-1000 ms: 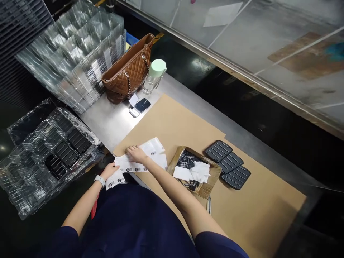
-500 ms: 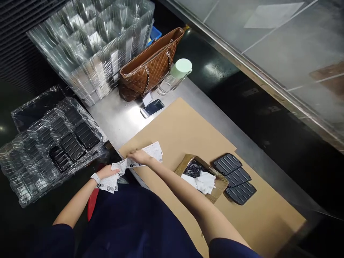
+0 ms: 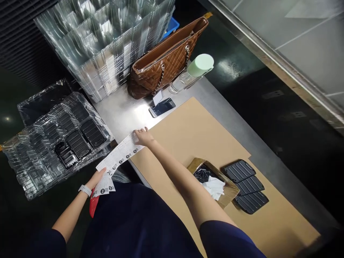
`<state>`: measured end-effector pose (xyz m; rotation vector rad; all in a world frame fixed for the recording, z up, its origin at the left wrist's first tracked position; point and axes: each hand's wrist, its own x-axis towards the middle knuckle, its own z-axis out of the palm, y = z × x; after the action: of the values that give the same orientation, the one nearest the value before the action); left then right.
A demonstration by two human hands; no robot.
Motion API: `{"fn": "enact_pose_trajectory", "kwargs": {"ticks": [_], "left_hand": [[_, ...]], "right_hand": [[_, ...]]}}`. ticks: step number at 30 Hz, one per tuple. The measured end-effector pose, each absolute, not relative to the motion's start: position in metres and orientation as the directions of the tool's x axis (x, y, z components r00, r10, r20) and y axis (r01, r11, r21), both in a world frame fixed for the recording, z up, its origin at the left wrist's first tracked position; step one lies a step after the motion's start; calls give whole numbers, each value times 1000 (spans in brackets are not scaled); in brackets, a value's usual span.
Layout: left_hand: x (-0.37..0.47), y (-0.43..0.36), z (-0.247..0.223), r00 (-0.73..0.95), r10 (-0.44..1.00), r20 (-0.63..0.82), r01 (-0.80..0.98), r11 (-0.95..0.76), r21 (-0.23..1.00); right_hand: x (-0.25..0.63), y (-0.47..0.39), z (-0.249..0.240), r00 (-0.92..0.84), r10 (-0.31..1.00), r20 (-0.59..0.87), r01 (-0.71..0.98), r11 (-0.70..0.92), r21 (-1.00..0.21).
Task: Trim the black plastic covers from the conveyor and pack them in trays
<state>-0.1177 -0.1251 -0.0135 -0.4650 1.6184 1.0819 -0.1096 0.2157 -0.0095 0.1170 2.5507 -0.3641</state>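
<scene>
A long strip of white printed labels (image 3: 120,154) is stretched between my two hands. My left hand (image 3: 97,178), with a pale watch on the wrist, is closed on its lower end, where several folded label ends hang down. My right hand (image 3: 143,137) pinches the upper end, over the corner of the brown cardboard sheet (image 3: 193,129). Beyond my right forearm, a small open carton (image 3: 227,188) holds small black pieces and white paper. Beside it lie three black ribbed plates (image 3: 245,186), overlapping.
Clear plastic trays with black parts (image 3: 76,143) lie at the left. Tall stacked clear trays (image 3: 107,46), a brown quilted bag (image 3: 166,61), a green-lidded bottle (image 3: 200,66) and a phone (image 3: 162,107) stand or lie at the back. Something red (image 3: 93,206) is by my waist.
The strip has been drawn out from a bunched state into a straight length. My hands have moved apart, the right one up and the left one down. The camera view has shifted slightly.
</scene>
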Motion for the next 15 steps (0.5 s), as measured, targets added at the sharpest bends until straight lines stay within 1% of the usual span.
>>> {"fn": "enact_pose_trajectory", "kwargs": {"ticks": [3, 9, 12, 15], "left_hand": [[-113, -127, -9, -311, 196, -930, -779, 508, 368], [-119, -156, 5, -369, 88, -925, -770, 528, 357], [-121, -174, 13, -366, 43, -930, -780, 531, 332], [-117, -181, 17, -342, 32, -939, -805, 506, 310]], "right_hand": [[-99, 230, -5, -823, -57, -566, 94, 968, -233], [-95, 227, 2, -804, -125, -581, 3, 977, -215], [-101, 221, 2, -779, -168, -604, -32, 973, -229], [-108, 219, 3, -738, -216, -639, -64, 965, -253]]}}
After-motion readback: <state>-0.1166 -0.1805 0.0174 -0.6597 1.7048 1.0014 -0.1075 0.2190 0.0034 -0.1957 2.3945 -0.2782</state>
